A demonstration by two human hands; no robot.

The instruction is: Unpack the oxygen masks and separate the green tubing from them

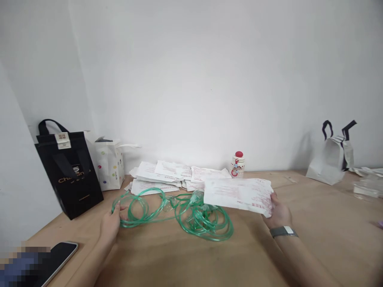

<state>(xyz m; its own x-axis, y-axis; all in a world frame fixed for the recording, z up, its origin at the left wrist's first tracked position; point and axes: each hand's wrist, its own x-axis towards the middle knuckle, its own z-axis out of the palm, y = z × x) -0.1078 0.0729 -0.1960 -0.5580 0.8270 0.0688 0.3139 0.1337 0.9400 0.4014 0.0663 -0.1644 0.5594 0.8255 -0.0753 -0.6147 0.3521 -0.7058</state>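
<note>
My left hand is closed on the left end of a loop of green clear tubing. In my right hand is the right edge of a white paper pouch with red print, raised above the table. Between my hands lies a heap of coiled green tubing with clear plastic pieces in it. The pouch covers part of this heap's upper right. Behind, along the wall, several more white printed pouches are stacked flat.
On the left stand a black bag and a dotted white bag. A phone lies near left. A red-topped bottle is by the wall. At right are a white bag and clear plastic packaging.
</note>
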